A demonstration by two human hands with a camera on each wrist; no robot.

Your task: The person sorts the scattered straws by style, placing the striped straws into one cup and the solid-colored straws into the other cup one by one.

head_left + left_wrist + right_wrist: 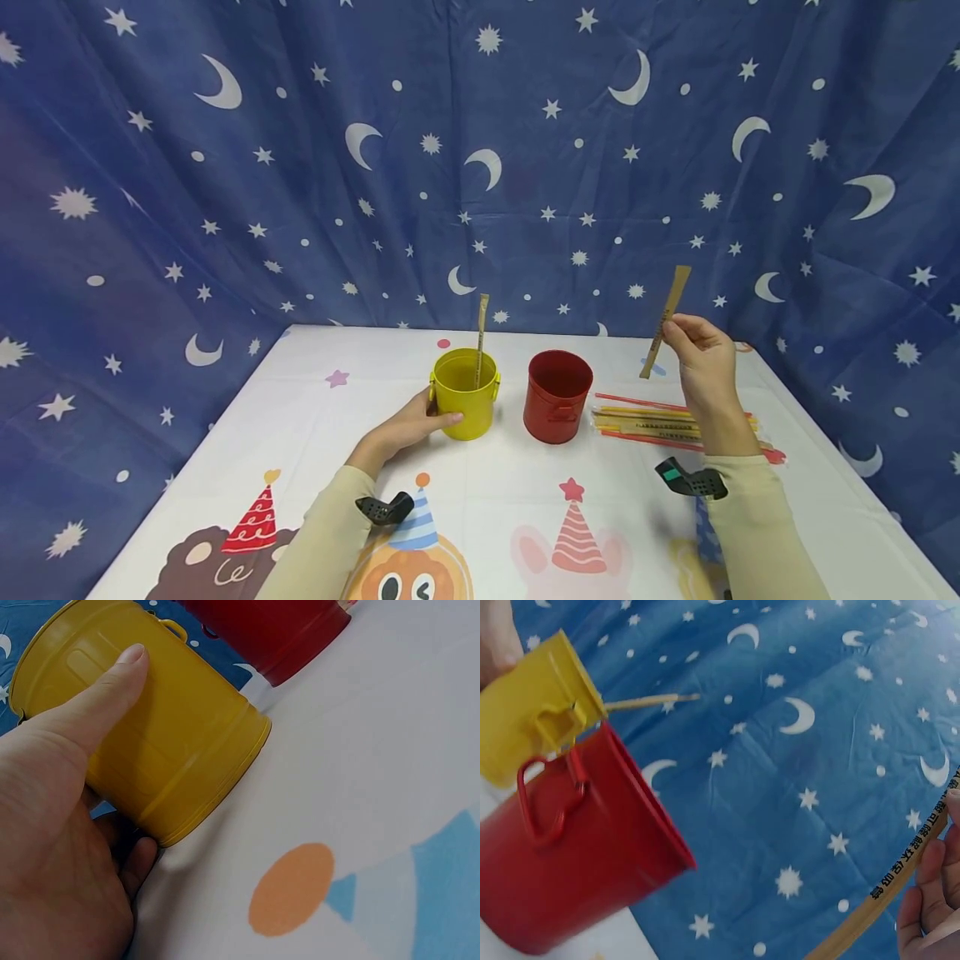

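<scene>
My left hand [408, 427] grips the small yellow bucket [463, 408] low on its left side, thumb across the front and fingers behind. A paper-wrapped straw [482, 325] stands in that bucket, leaning on the rim. To its right is a red bucket [553, 408], upright and touched by neither hand. My right hand [708, 367] is raised above the table's right side and pinches another brown paper-wrapped straw [667, 321], held tilted in the air. Dark printing shows on this wrapper [900, 874] in the right wrist view.
Under my right forearm lies a pile of straws [652, 423], some brown-wrapped, with red and yellow ones among them. A white cloth with party-hat animals covers the table [495, 500]. Behind it hangs a blue curtain [525, 167] with moons and stars.
</scene>
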